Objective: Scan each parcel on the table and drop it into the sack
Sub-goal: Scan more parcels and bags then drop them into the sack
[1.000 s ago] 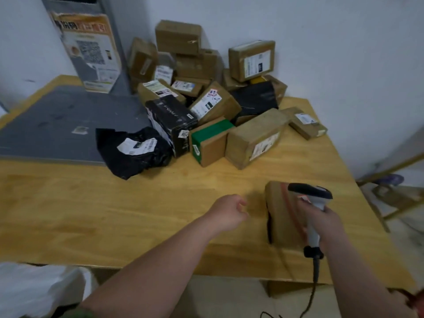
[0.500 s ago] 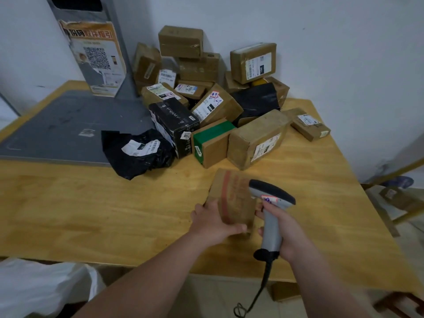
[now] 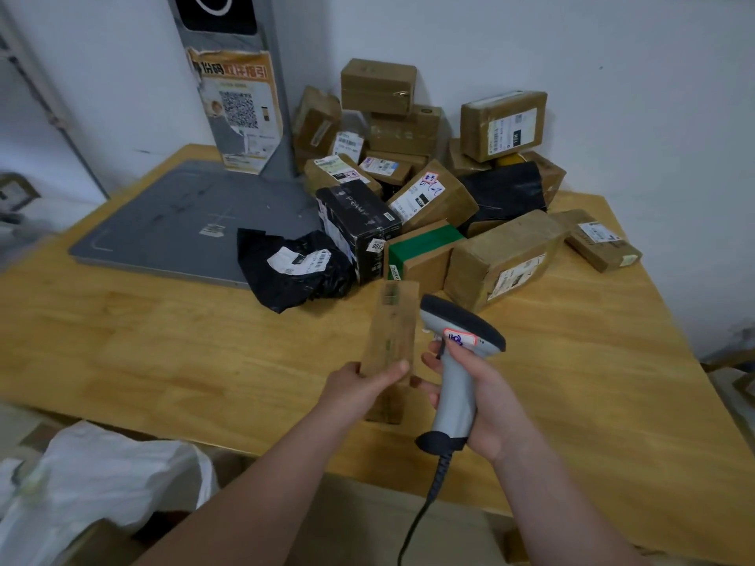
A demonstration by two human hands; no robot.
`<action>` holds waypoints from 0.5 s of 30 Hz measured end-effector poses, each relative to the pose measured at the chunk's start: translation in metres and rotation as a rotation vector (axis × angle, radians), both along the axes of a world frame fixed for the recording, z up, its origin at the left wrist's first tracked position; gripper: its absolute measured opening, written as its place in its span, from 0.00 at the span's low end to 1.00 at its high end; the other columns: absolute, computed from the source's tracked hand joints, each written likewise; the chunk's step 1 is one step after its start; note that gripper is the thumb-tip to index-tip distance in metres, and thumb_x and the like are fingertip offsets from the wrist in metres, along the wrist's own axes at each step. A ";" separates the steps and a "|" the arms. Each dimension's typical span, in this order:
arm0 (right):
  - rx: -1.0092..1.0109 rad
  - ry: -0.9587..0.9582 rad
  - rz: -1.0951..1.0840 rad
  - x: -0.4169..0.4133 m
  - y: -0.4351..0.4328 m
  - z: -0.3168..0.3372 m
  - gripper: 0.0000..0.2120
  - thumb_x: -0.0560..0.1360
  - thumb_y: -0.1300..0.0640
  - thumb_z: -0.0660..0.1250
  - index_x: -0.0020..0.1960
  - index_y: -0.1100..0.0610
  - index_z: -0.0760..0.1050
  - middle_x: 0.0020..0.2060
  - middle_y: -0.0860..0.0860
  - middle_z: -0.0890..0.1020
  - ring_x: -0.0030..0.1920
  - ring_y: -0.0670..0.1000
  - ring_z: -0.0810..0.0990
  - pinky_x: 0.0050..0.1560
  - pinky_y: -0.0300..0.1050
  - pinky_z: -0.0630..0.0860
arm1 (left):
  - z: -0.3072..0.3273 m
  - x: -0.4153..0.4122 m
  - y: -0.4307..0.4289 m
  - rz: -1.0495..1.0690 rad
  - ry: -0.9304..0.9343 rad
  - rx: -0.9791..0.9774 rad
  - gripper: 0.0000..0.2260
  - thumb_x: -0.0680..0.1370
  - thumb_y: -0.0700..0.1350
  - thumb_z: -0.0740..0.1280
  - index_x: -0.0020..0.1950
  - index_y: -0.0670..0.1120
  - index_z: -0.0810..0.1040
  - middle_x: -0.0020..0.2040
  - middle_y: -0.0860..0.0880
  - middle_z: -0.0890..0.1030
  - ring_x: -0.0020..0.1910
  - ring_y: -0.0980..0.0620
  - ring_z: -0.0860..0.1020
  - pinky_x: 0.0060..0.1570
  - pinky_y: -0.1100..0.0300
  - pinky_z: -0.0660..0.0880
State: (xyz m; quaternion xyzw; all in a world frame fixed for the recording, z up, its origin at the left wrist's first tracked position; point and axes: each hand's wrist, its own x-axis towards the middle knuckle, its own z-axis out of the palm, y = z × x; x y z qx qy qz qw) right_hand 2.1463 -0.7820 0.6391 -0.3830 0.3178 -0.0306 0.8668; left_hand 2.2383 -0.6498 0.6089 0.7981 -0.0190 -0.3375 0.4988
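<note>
Cardboard parcel point(image 3: 392, 341) is gripped near its lower end by the left hand point(image 3: 359, 388) and held upright over the table point(image 3: 163, 341), while the barcode scanner point(image 3: 453, 369) is clasped in the right hand point(image 3: 486, 402). It is judged light and stiff, best pinched across its narrow faces.

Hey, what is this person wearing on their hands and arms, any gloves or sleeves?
Nothing shows. The left hand and right hand are bare, with no gloves, rings or watch. Both forearms are bare to the picture's edge, no sleeve in view.
</note>
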 end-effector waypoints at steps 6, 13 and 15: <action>-0.010 -0.008 0.098 0.006 0.016 -0.002 0.14 0.67 0.49 0.72 0.49 0.55 0.80 0.53 0.55 0.82 0.45 0.53 0.81 0.32 0.39 0.76 | 0.008 0.006 0.012 -0.041 -0.258 -0.016 0.27 0.68 0.55 0.76 0.61 0.54 0.67 0.54 0.56 0.76 0.54 0.54 0.76 0.49 0.60 0.76; -0.169 0.046 0.094 0.003 0.009 0.008 0.17 0.67 0.49 0.71 0.52 0.56 0.79 0.49 0.55 0.86 0.39 0.51 0.83 0.35 0.39 0.75 | -0.002 0.020 0.040 0.277 0.199 -0.210 0.20 0.74 0.49 0.70 0.62 0.40 0.72 0.53 0.44 0.79 0.50 0.46 0.80 0.42 0.53 0.82; -0.241 0.054 0.066 0.001 0.001 0.012 0.19 0.67 0.50 0.71 0.54 0.58 0.78 0.43 0.55 0.85 0.31 0.48 0.78 0.31 0.39 0.75 | -0.006 0.023 0.051 0.315 0.254 -0.298 0.18 0.75 0.47 0.69 0.62 0.41 0.73 0.53 0.43 0.79 0.52 0.43 0.80 0.47 0.50 0.81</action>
